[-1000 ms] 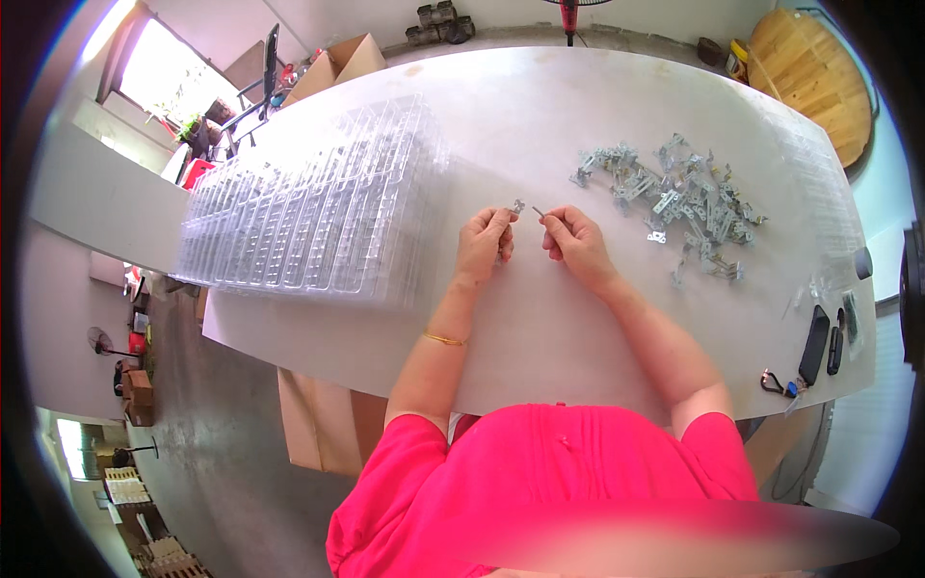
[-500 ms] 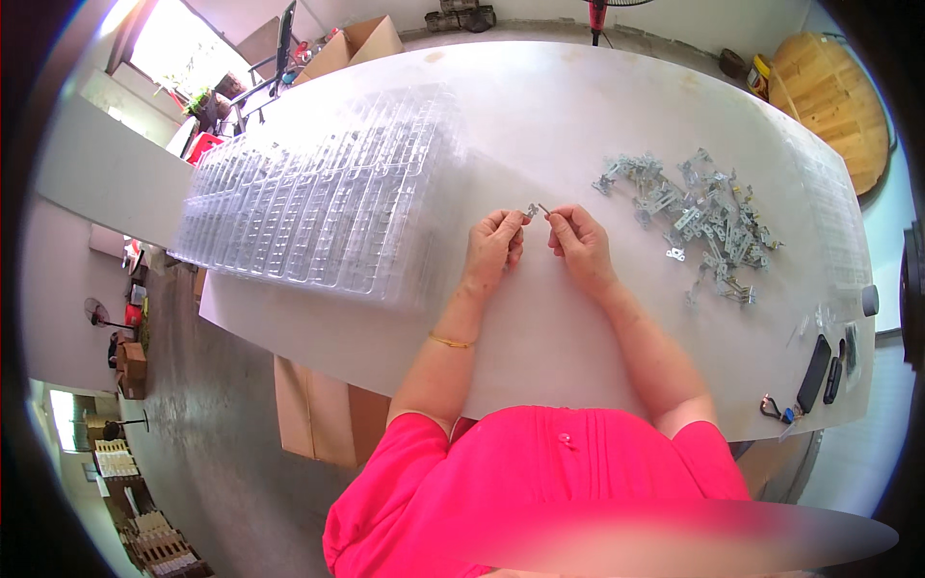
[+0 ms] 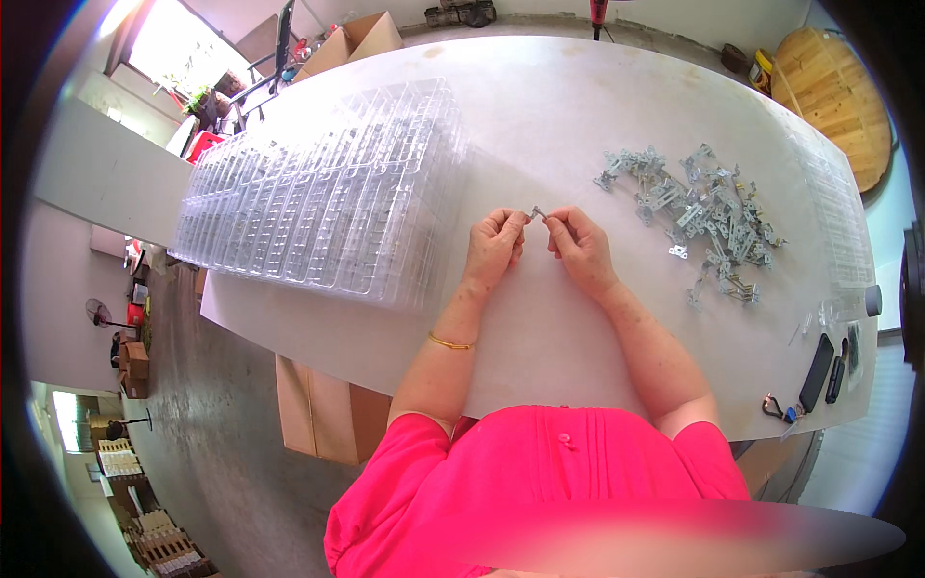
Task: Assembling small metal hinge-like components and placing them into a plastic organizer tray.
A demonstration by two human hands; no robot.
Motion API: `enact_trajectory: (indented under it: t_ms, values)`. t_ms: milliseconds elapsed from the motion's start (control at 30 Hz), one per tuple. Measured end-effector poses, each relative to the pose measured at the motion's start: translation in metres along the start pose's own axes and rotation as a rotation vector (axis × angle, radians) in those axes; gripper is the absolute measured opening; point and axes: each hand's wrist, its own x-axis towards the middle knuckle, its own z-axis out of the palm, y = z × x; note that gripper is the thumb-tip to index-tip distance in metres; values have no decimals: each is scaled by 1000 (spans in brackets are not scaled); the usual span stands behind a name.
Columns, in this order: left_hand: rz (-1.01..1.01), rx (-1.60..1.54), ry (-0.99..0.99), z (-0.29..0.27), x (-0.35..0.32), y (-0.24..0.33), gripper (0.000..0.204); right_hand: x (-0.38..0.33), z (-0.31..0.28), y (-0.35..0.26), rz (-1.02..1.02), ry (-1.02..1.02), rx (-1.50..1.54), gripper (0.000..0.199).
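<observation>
Over the middle of the table my hands meet close together. My left hand pinches a small grey metal bracket between thumb and fingers. My right hand is closed in a pinch on a thin, short pin, whose tip is at the bracket; whether it sits in a hole is too small to tell. To the right lies a loose pile of similar metal brackets, some with brass-coloured pins.
Stacked clear plastic trays holding small parts cover the table's left side. More clear trays stand at the right edge. Near them lie a black phone-like slab, a slim black object and keys. A cardboard box stands below the table's near-left edge.
My right hand has moved slightly left, bringing the pin from just apart to against the bracket. My left hand has stayed nearly still.
</observation>
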Motion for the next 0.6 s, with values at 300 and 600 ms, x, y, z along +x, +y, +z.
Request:
enact_trajectory:
  t_ms: [300, 600]
  values:
    - [196, 312, 81, -4, 1, -9, 19, -2, 6, -1, -53, 3, -56, 12]
    - [365, 511, 91, 6, -9, -5, 17, -4, 4, 2, 10, -13, -4, 12]
